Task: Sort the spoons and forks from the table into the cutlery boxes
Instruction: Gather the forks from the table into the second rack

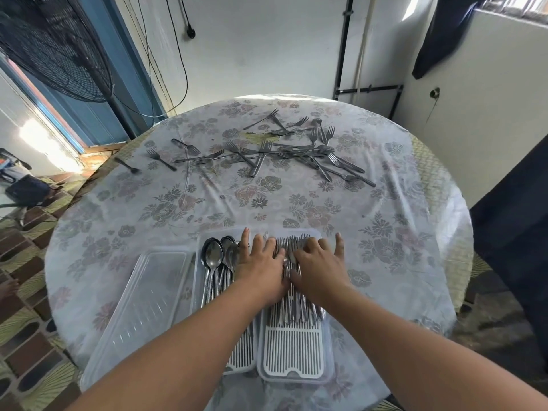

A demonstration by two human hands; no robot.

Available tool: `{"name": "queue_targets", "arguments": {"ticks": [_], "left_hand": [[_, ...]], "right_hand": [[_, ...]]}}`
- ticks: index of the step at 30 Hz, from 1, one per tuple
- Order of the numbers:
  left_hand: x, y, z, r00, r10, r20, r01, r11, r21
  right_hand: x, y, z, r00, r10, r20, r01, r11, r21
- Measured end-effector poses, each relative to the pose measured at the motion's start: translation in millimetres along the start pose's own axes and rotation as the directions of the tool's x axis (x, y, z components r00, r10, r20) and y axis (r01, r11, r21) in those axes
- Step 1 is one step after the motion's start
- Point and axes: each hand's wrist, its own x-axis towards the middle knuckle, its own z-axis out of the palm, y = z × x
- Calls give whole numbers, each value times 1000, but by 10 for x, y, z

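Two clear cutlery boxes with white slatted inserts stand side by side at the table's near edge. The left box [198, 292] holds several spoons [214, 256]. The right box [296, 360] holds several forks [292, 243], tines pointing away from me. My left hand [261, 262] and my right hand [318, 262] both lie flat on the forks in the right box, fingers spread, gripping nothing. Several loose forks [284, 149] lie scattered in a heap across the far side of the table.
A clear plastic lid [142, 307] lies left of the boxes. The round table [118, 226] has a floral cloth under clear plastic. A standing fan [56, 48] is at the far left, a dark cloth [516, 232] hangs at the right.
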Motion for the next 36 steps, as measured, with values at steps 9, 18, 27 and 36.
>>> {"name": "queue_targets", "arguments": {"ticks": [9,18,27,36], "left_hand": [[-7,-14,-76,999,8,-42,-10,998,-56],[-21,-15,-83,1000,12,-5,-12,1000,-8],[32,-19,-45,999,21,37,-20,999,-33],[49,-39,-165,978,-81,-193,0,923,-385]], "right_hand": [[0,4,19,999,-39,20,40,999,-25],[85,-19,-21,996,-20,88,30,993,-117],[49,-5,-3,997,-8,83,8,1000,-1],[106,52,-21,974,145,-175,-71,926,372]]}}
